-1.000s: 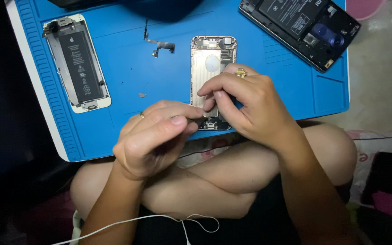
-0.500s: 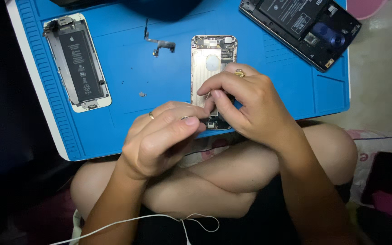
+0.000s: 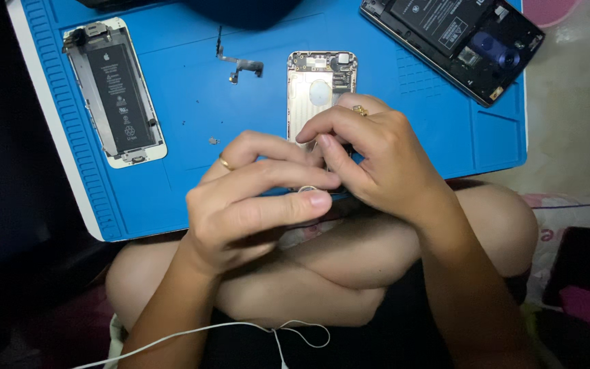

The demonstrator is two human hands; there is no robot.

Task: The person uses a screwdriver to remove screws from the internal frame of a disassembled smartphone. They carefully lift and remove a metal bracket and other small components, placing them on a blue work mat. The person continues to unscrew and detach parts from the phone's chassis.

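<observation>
An opened gold phone housing lies face up on the blue work mat, its lower end hidden under my hands. My left hand, a ring on one finger, closes over the housing's bottom edge from the left. My right hand, also ringed, pinches at the same lower end, fingertips meeting the left hand's. Whatever small part sits between the fingertips is hidden.
A second opened phone with its black battery lies at the mat's left. A small flex-cable part and tiny screws rest mid-mat. A dark opened phone sits top right. My crossed legs and a white cable are below.
My left hand has shifted slightly up and right over the housing's lower end, with the fingers curling closer to the right hand. The right hand has barely moved.
</observation>
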